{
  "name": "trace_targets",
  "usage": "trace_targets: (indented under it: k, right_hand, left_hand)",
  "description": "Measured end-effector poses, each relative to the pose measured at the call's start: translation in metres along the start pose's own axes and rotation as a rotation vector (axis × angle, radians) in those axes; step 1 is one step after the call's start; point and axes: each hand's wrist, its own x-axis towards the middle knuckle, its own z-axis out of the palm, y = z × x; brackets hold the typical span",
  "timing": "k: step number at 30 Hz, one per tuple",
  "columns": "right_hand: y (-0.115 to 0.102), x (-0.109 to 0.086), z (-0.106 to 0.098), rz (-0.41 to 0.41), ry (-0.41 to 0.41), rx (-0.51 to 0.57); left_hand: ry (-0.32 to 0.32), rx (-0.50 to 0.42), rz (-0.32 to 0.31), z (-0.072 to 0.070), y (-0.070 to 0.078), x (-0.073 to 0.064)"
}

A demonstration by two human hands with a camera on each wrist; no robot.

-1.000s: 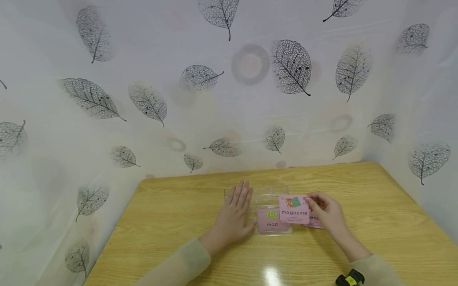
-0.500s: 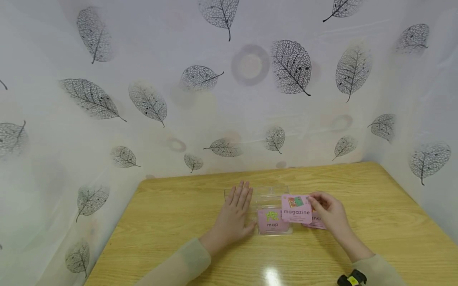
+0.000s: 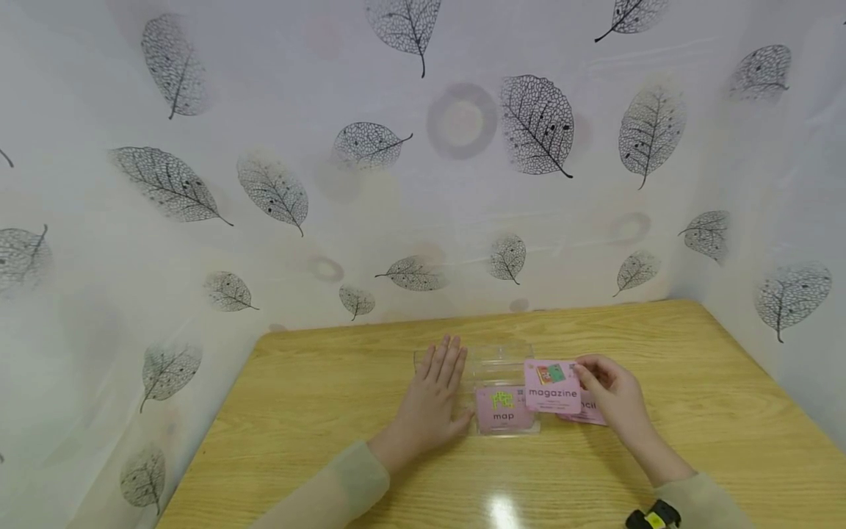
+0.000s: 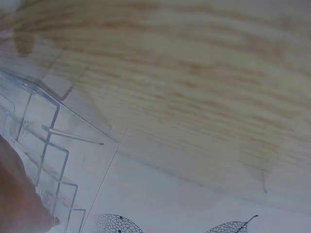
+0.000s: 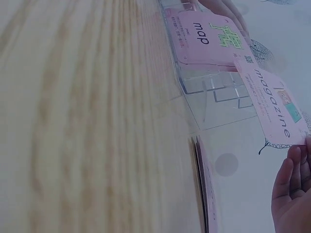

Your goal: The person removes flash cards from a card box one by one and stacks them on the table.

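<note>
Between thumb and fingers, my right hand point(image 3: 615, 393) pinches the right edge of a pink card point(image 3: 552, 397) printed "magazine", with a small picture above the word. The card is raised, and its left edge overlaps the pink "map" card point(image 3: 504, 419) in the head view. That "map" card leans at the front of a clear plastic tiered stand point(image 3: 502, 354). Fingers straight, my left hand point(image 3: 431, 400) lies against the left side of the stand. In the left wrist view, part of a hand point(image 4: 19, 194) shows beside the stepped clear tiers point(image 4: 63, 165).
A low stack of pink cards point(image 3: 584, 417) lies right of the stand, partly hidden by the held card and right hand; its edges point(image 5: 201, 179) show in the right wrist view. The wooden table point(image 3: 297, 411) meets a leaf-patterned white sheet point(image 3: 423, 184) behind.
My right hand has shifted slightly to the right with the "magazine" card, uncovering more of the "map" card. The left hand has stayed in place.
</note>
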Motion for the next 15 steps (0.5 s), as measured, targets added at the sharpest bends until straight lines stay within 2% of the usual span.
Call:
trace_targets:
  k: [15]
  right_hand:
    - [0.0046, -0.0036, -0.0056, 0.012, 0.006, 0.022]
  left_hand:
    - [0.002, 0.006, -0.003, 0.0018, 0.0006, 0.0000]
